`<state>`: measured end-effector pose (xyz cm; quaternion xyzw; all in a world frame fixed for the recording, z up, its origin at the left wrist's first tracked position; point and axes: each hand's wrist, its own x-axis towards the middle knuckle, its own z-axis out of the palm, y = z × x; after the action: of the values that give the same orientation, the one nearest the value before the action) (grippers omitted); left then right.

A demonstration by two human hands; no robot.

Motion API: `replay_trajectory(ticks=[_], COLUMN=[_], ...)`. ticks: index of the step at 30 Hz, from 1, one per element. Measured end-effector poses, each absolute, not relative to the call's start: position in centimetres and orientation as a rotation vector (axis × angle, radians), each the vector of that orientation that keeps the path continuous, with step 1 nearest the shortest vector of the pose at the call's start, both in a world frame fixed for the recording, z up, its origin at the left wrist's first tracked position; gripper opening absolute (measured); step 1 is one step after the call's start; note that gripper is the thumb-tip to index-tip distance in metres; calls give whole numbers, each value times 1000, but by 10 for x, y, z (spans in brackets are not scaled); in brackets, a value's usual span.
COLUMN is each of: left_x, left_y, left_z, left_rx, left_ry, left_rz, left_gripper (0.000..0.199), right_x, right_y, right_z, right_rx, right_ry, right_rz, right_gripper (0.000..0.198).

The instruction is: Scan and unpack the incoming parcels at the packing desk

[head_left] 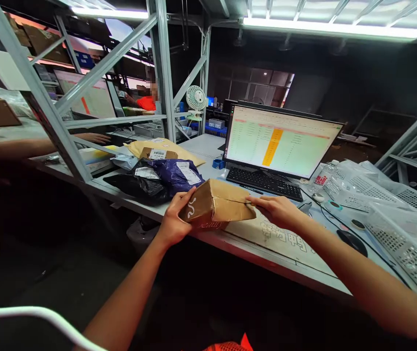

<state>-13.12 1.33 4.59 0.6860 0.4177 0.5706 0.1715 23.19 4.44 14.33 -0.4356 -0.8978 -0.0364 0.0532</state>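
Nearest us, low on the left, a white cord [40, 312] curves across the dark floor area. Our left hand [174, 220] has its fingers wrapped around one end of a brown box [230, 195], thumb on the upper edge — a grip that seems meant to steady the box, well apart from the other hand. Our right hand [276, 210] has its fingers pinched narrow on a thin dark thing [248, 202] that meets the box's seam; what exactly it is, we cannot tell. The box is tilted at the front edge of the counter [208, 142], likely so the seamed face suits both our hands.

Beside it lies a printed cardboard sheet [285, 239], perhaps to shield the surface. To the left a purple parcel [168, 173], a black parcel [131, 187] and a yellow envelope [190, 153] are heaped together — the two parcels' labels face up, which makes them easy to read. Beyond our hands, the screen [248, 141] faces us with the keyboard [263, 183] before it; the mouse [352, 243] lies to the right, near white baskets [394, 239]. Past the metal frame [163, 63], another person's arm [22, 148] reaches over the work surface.
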Motion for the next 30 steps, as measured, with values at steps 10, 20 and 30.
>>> replay_trajectory(ticks=[10, 20, 30], left_x=[-99, -64, 4], left_y=[62, 50, 18], left_z=[-19, 29, 42], left_rx=[1745, 2217, 2780], left_ry=[1031, 1285, 1288], left_rz=[1260, 1292, 1596], left_gripper=[100, 123, 45], right_x=[341, 247, 220], right_y=[57, 64, 64], right_z=[30, 134, 140], right_rx=[-2106, -1094, -1330], right_ry=[-2384, -2294, -2494], right_rz=[-221, 339, 153], right_gripper=[50, 48, 43])
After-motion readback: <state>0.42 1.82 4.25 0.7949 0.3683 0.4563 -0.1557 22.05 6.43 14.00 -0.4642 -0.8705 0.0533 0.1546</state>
